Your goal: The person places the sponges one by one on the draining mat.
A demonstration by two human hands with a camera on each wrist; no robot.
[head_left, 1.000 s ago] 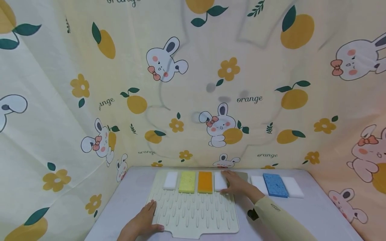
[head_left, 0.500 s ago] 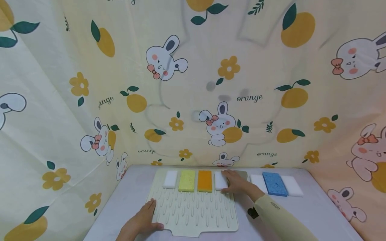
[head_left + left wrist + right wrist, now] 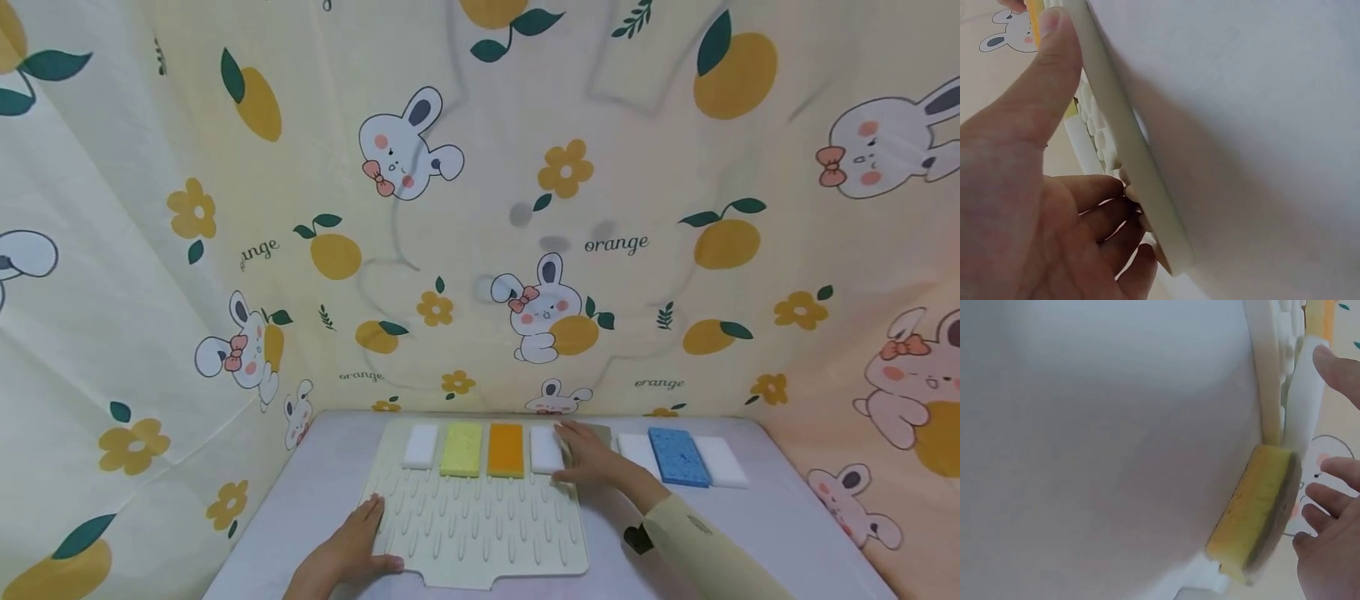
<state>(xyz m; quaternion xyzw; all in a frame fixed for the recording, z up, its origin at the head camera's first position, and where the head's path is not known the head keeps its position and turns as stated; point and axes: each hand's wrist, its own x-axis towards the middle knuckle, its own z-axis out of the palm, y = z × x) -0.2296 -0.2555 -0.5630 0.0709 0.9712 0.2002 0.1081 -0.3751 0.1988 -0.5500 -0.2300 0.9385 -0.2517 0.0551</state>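
A cream draining board (image 3: 480, 533) with raised ridges lies flat on the table. Along its far side sit a white sponge (image 3: 420, 447), a yellow sponge (image 3: 461, 450), an orange sponge (image 3: 506, 451) and a second white sponge (image 3: 544, 450). My left hand (image 3: 347, 543) rests at the board's near left corner, thumb at the front edge and fingers along the left edge. At the rightmost white sponge on the board, my right hand (image 3: 592, 460) spreads its fingers, with the thumb at the sponge's near end. In the right wrist view a brown-topped yellow sponge (image 3: 1254, 509) stands beside the board.
Right of the board, a blue sponge (image 3: 678, 457) lies between two white sponges (image 3: 637, 454). A small dark object (image 3: 638, 539) shows beneath the right sleeve. A patterned cloth (image 3: 450, 208) with rabbits and oranges hangs behind and at both sides of the table (image 3: 300, 500).
The head view has shifted slightly, so everything appears a little further left. Both hands stay at about the same places on the board and sponge.
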